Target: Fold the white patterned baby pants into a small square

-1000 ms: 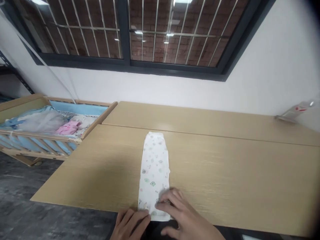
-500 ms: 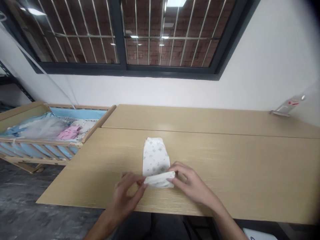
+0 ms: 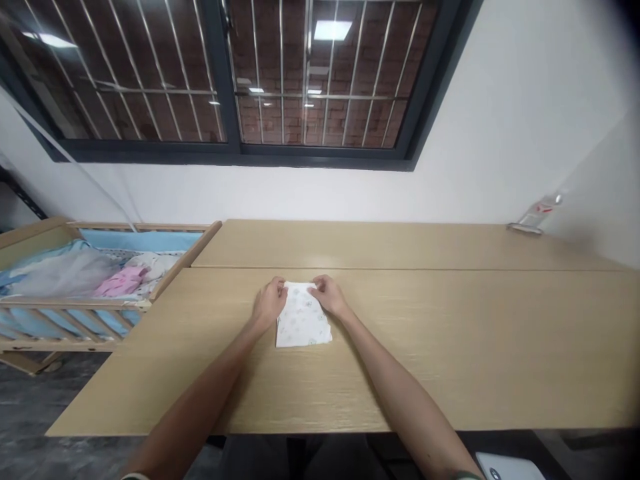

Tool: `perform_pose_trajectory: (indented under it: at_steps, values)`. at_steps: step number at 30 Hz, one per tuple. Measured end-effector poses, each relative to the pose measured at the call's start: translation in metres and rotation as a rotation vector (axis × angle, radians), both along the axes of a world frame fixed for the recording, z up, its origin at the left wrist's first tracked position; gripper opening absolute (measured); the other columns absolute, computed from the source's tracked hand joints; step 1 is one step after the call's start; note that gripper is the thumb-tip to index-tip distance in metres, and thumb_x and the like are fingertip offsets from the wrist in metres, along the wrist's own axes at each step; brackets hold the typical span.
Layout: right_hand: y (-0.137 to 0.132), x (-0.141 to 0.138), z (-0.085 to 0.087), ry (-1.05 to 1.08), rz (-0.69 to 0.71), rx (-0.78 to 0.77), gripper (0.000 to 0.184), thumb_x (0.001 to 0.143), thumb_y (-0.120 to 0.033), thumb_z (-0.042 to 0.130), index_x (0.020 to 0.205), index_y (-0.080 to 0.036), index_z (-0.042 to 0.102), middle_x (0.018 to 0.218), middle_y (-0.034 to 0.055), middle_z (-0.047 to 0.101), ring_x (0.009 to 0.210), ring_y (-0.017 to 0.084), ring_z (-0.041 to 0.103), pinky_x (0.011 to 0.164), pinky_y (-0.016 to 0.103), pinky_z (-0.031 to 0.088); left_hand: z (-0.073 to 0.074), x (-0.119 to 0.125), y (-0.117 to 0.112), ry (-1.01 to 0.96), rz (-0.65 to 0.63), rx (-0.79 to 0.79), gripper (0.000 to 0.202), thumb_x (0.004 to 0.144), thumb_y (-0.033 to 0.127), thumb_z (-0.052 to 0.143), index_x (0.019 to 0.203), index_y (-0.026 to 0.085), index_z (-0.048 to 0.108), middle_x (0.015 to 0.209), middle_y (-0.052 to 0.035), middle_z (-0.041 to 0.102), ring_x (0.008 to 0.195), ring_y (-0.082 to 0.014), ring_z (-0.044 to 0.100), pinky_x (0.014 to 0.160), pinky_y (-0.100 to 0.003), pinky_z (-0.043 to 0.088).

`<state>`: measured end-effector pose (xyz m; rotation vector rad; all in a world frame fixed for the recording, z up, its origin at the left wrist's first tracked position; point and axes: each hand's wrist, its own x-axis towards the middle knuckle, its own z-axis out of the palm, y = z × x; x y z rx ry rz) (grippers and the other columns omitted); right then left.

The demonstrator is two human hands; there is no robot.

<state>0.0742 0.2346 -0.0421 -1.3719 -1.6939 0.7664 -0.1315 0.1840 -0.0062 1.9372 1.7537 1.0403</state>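
Currently, a folded white cloth (image 3: 303, 319) with small grey and green prints lies on the worktop (image 3: 435, 347). The left hand (image 3: 271, 300) and right hand (image 3: 329, 297) each pinch a far corner in a narrow grip. Red marks on the clear packet (image 3: 534, 215) are too small to read.

White cloth (image 3: 303, 321), small faint prints, folded; lies on the table (image 3: 460, 340), back from front edge, nearer left edge.
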Motion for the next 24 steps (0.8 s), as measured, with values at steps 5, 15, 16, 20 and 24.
perform_pose_trajectory:
  at_steps: [5,15,16,20,24]
  values:
    - [-0.003,0.0,-0.001,0.024,-0.019,0.17,0.041,0.09,-0.043,0.057,0.122,-0.016,0.057,0.115,0.0131,0.065,0.099,0.024,0.064,0.091,0.043,0.054,-0.004,0.027,-0.047,0.237,-0.038,0.156,0.044,0.098,0.033,0.048,0.136,0.01,0.053,0.15,-0.0211,0.049,0.139,-0.034,0.044,0.114,-0.049,0.035]
    - [-0.079,-0.021,0.05,-0.233,0.738,0.222,0.053,0.107,-0.048,0.036,0.156,-0.028,0.04,0.167,0.0057,0.027,0.152,0.024,0.029,0.123,0.044,0.025,-0.042,0.068,-0.133,0.685,-0.287,0.158,0.084,0.095,0.07,0.036,0.14,0.002,0.055,0.141,-0.0298,0.057,0.136,-0.0495,0.046,0.109,-0.069,0.034]
    - [-0.084,-0.025,0.051,-0.245,0.823,0.188,0.052,0.108,-0.048,0.034,0.156,-0.029,0.039,0.167,0.0041,0.028,0.152,0.022,0.03,0.123,0.042,0.026,-0.039,0.067,-0.134,0.688,-0.312,0.104,0.083,0.096,0.07,0.034,0.136,0.002,0.06,0.135,-0.0296,0.061,0.132,-0.0485,0.051,0.108,-0.068,0.037]
    - [-0.085,-0.032,0.041,-0.395,0.926,0.076,0.051,0.108,-0.052,0.031,0.154,-0.034,0.041,0.164,-0.0008,0.034,0.153,0.021,0.027,0.126,0.041,0.017,-0.029,0.068,-0.134,0.673,-0.366,-0.033,0.078,0.098,0.066,0.029,0.123,0.004,0.07,0.117,-0.0269,0.071,0.113,-0.0429,0.065,0.099,-0.062,0.046]
    - [-0.062,-0.026,0.03,-0.542,0.818,0.048,0.054,0.107,-0.057,0.029,0.156,-0.036,0.036,0.167,-0.0028,0.022,0.156,0.022,0.015,0.128,0.044,0.008,-0.036,0.068,-0.133,0.67,-0.318,0.073,0.085,0.096,0.07,0.03,0.14,0.002,0.056,0.132,-0.0286,0.063,0.126,-0.0459,0.056,0.11,-0.066,0.035]
